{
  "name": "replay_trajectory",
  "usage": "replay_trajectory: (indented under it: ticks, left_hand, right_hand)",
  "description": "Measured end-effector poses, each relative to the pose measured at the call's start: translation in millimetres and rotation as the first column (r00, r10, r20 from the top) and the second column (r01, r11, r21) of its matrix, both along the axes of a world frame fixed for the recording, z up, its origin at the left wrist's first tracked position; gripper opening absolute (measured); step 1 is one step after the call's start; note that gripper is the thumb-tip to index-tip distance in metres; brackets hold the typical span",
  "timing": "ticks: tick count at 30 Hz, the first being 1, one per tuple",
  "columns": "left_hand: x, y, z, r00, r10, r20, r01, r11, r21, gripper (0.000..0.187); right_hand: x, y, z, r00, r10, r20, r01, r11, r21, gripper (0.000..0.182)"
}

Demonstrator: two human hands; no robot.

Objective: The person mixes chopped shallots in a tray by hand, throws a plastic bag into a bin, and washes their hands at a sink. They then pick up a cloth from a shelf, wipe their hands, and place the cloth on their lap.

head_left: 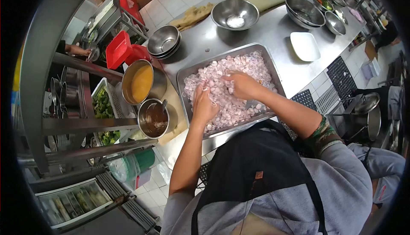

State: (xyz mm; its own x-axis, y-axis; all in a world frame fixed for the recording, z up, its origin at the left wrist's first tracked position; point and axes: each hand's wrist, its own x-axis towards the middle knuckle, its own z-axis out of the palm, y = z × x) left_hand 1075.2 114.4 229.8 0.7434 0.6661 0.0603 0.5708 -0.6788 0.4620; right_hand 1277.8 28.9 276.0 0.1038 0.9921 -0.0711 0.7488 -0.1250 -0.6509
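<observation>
Two hands work in a steel tray [268, 62] on the tabletop [273, 30], heaped with sliced shallots [252, 68]. The slices look thin, light, damp, likely slippery; best pinched loosely from the pile. Left hand [204, 105] curls, fingers pinching slices. Right hand [241, 84] lies palm-down, fingers bent into the heap.

This is looking like a commercial kitchen: a long stainless steel worktop [273, 34] is carrying stacked metal mixing bowls [163, 41], a large steel tray [188, 70] of sliced shallots [252, 64] and pots of sauce [142, 82], with tiled floor [149, 196] and metal shelving [77, 126] surrounding it.
</observation>
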Motion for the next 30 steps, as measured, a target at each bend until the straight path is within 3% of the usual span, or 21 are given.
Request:
replay_trajectory:
  ticks: [2,4,6,7,9,12,13,16,17,20,22,23,24,26,29,30]
  left_hand:
    - [13,3,5,0.996,-0.04,-0.086,0.034,0.997,-0.069,0.081]
    - [16,2,0,0.952,0.017,-0.305,-0.046,0.995,-0.091,0.083]
    - [19,0,2,0.956,0.068,-0.285,-0.096,0.992,-0.083,0.079]
    - [17,1,3,0.965,0.079,-0.25,-0.114,0.985,-0.127,0.073]
    - [6,5,-2,0.978,0.114,-0.176,-0.15,0.967,-0.206,0.061]
    - [-21,26,-45,0.995,0.099,0.018,-0.095,0.985,-0.142,0.057]
    - [-14,16,5,0.998,-0.009,0.061,0.017,0.99,-0.139,0.049]
    - [-9,26,28,0.977,-0.071,0.203,0.116,0.969,-0.219,0.047]
    - [-9,41,12,0.989,-0.089,0.118,0.107,0.982,-0.156,0.053]
    - [3,73,-18,0.989,-0.023,0.143,0.057,0.97,-0.237,0.059]
    - [13,64,-3,0.996,-0.033,0.08,0.063,0.911,-0.408,0.063]
    - [17,56,2,0.998,-0.028,0.063,0.055,0.875,-0.482,0.064]
    - [25,49,10,0.998,-0.026,0.052,0.051,0.835,-0.548,0.064]
    - [29,37,23,0.998,-0.048,0.037,0.06,0.858,-0.51,0.064]
    - [-1,60,-17,0.995,-0.094,0.014,0.091,0.891,-0.445,0.072]
    - [-4,67,-8,0.993,-0.113,0.023,0.113,0.908,-0.404,0.075]
  right_hand:
    - [0,8,-19,0.987,0.133,0.088,-0.125,0.988,-0.089,0.071]
    - [-7,2,-18,0.983,0.116,0.142,-0.092,0.982,-0.165,0.079]
    - [-13,-8,-10,0.99,0.073,0.124,-0.045,0.976,-0.212,0.078]
    - [-12,-13,-20,0.986,0.033,0.165,-0.015,0.994,-0.111,0.072]
    - [1,-16,-33,0.988,0.015,0.152,0.005,0.992,-0.127,0.066]
    - [20,-21,-28,0.983,-0.089,0.159,0.096,0.995,-0.036,0.055]
    - [30,-21,-13,0.982,-0.117,0.15,0.125,0.991,-0.044,0.054]
    - [54,-15,5,0.988,-0.113,0.106,0.123,0.987,-0.1,0.062]
    - [62,-10,2,0.992,-0.103,0.074,0.11,0.989,-0.095,0.065]
    - [75,7,-7,0.999,-0.027,0.045,0.032,0.991,-0.129,0.077]
    - [61,13,-3,0.998,-0.026,-0.049,0.017,0.984,-0.177,0.082]
    - [46,9,7,0.995,-0.097,0.009,0.096,0.962,-0.255,0.087]
    - [40,8,-9,0.997,-0.071,0.011,0.072,0.968,-0.24,0.087]
    - [34,14,-53,1.0,-0.016,0.008,0.018,0.977,-0.213,0.088]
    - [46,7,42,0.996,0.064,0.058,-0.043,0.949,-0.313,0.085]
    - [55,9,56,0.996,0.078,0.047,-0.056,0.932,-0.358,0.085]
